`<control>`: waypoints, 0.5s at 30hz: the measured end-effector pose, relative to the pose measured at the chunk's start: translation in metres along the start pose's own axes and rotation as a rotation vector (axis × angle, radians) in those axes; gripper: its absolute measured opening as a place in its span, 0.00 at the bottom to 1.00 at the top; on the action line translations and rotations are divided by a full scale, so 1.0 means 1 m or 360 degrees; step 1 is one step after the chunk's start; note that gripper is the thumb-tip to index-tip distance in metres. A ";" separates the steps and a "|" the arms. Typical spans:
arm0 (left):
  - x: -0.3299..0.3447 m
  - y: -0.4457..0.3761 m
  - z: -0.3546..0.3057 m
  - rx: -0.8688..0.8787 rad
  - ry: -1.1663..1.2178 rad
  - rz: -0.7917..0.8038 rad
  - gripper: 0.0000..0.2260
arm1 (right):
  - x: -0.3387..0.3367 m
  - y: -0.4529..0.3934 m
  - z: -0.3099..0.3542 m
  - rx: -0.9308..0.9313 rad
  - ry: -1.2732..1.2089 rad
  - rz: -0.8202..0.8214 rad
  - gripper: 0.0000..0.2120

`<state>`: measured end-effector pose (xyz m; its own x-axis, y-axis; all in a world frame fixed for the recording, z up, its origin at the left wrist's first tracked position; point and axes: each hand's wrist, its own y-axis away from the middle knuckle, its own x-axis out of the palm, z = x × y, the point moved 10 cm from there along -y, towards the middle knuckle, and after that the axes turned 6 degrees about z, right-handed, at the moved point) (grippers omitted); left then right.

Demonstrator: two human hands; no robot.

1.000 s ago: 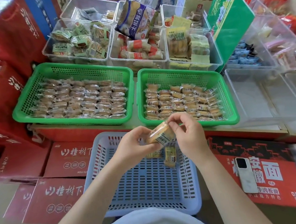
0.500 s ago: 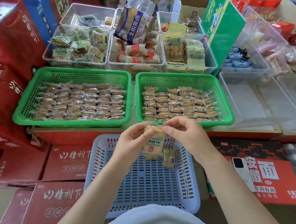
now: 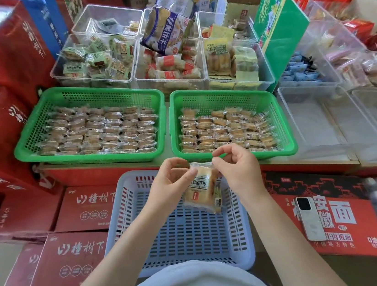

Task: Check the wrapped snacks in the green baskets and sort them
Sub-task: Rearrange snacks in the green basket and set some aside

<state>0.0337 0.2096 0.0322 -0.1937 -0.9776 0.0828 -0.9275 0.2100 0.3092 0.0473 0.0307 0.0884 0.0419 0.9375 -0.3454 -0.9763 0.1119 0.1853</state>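
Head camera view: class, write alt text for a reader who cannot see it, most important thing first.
Both hands, left and right, pinch the top of one wrapped snack, which hangs over a blue basket. Beyond it, two green baskets, left and right, hold rows of wrapped snacks. A phone lies on a red box at right.

Two snack-filled baskets [image 3: 93,159] [image 3: 234,154] sit side by side behind another basket [image 3: 179,242].

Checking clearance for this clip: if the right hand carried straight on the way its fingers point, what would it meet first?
The right hand points left toward the left hand; beyond the wrapped snack both pinch, it would likely meet those fingers first.
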 end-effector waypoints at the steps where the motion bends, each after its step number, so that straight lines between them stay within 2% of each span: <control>1: 0.004 0.000 -0.002 0.0017 -0.0121 0.0052 0.25 | -0.002 -0.001 -0.005 0.0043 -0.0017 -0.0046 0.09; 4: 0.018 0.000 -0.007 0.0098 -0.0538 0.0178 0.31 | -0.008 -0.005 -0.016 0.0140 -0.0057 -0.0159 0.12; 9: 0.027 -0.002 -0.013 0.0169 -0.0829 0.0157 0.29 | -0.018 -0.008 -0.039 0.0347 -0.0283 -0.0299 0.09; 12: 0.029 -0.008 -0.015 0.0139 -0.0881 0.0118 0.25 | -0.016 -0.010 -0.059 0.0533 -0.0649 -0.0337 0.07; 15: 0.021 -0.019 -0.007 -0.0058 -0.0613 0.0071 0.19 | -0.012 -0.016 -0.057 0.0536 -0.0567 -0.0182 0.04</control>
<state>0.0492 0.1853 0.0346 -0.3461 -0.9007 -0.2625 -0.9048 0.2464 0.3474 0.0498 -0.0015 0.0371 0.2721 0.9606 -0.0562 -0.8409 0.2658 0.4715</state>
